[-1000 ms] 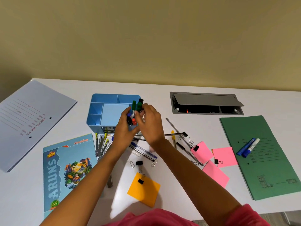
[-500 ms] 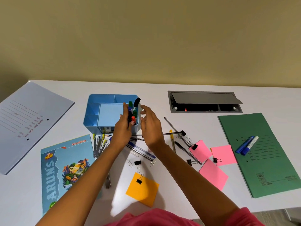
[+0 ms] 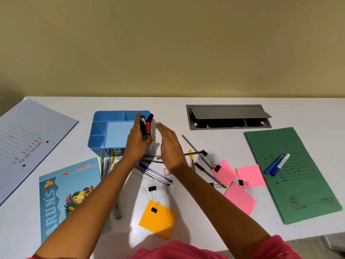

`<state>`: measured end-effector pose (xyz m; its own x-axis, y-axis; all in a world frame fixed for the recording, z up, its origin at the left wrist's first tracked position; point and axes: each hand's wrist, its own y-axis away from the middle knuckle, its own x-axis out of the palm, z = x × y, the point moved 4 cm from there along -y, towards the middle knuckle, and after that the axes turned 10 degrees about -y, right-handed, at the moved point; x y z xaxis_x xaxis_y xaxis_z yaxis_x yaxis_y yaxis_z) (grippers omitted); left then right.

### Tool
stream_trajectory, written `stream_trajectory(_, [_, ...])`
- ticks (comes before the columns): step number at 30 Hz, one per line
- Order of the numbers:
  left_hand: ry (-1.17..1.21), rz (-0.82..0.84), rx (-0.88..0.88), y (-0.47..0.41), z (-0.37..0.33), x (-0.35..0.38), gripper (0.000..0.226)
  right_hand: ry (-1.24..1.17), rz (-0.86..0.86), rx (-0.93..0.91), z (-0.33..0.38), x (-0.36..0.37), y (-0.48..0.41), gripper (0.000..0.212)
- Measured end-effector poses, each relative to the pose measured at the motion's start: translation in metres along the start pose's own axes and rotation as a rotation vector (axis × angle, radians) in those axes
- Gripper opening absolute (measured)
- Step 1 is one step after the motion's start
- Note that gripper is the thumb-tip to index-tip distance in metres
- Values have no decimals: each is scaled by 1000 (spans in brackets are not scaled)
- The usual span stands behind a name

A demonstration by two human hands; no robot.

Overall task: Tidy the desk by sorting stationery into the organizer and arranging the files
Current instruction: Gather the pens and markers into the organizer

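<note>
A light blue desk organizer (image 3: 104,128) stands at the back left of the white desk. My left hand (image 3: 137,143) is wrapped around a bunch of markers (image 3: 148,126), red, black, green and blue, standing in the organizer's right compartment. My right hand (image 3: 169,148) hovers just right of the organizer, fingers straight and apart, holding nothing. Several pens (image 3: 155,174) lie scattered in front of the organizer, partly hidden under my arms. A green file (image 3: 298,184) lies at the right with two blue markers (image 3: 277,164) on it. A grey-blue file (image 3: 28,139) lies at the far left.
A blue printed book (image 3: 67,193) lies front left. Pink sticky notes (image 3: 240,199), an orange sticky note (image 3: 158,219) and black binder clips (image 3: 152,188) are strewn in the middle. A grey cable hatch (image 3: 227,111) is set into the desk at the back.
The markers have gone down into the organizer's right compartment. My right hand has let go of them, opened and drawn off to the right. My left hand stays on the markers.
</note>
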<state>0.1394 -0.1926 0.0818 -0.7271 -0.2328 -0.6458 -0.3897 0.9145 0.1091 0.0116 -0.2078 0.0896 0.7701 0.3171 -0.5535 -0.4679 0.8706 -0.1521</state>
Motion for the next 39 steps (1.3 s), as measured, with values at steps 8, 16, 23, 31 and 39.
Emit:
stream_trajectory(8, [-39, -125, 83, -18, -9, -4, 65, 132, -349, 233, -90, -92, 50, 66])
stream_trajectory(16, [-59, -260, 72, -16, -12, -3, 43, 389, -585, 720, -191, -197, 103, 60])
stream_trajectory(23, [-44, -185, 118, -11, -18, 6, 54, 332, -602, 962, -225, -233, 127, 43])
stream_trajectory(31, [-21, -169, 89, -9, -13, 6, 60, 259, -807, 874, -224, -234, 143, 25])
stream_trajectory(39, [-26, -143, 69, -6, -17, 5, 47, 151, -836, 779, -204, -209, 149, 23])
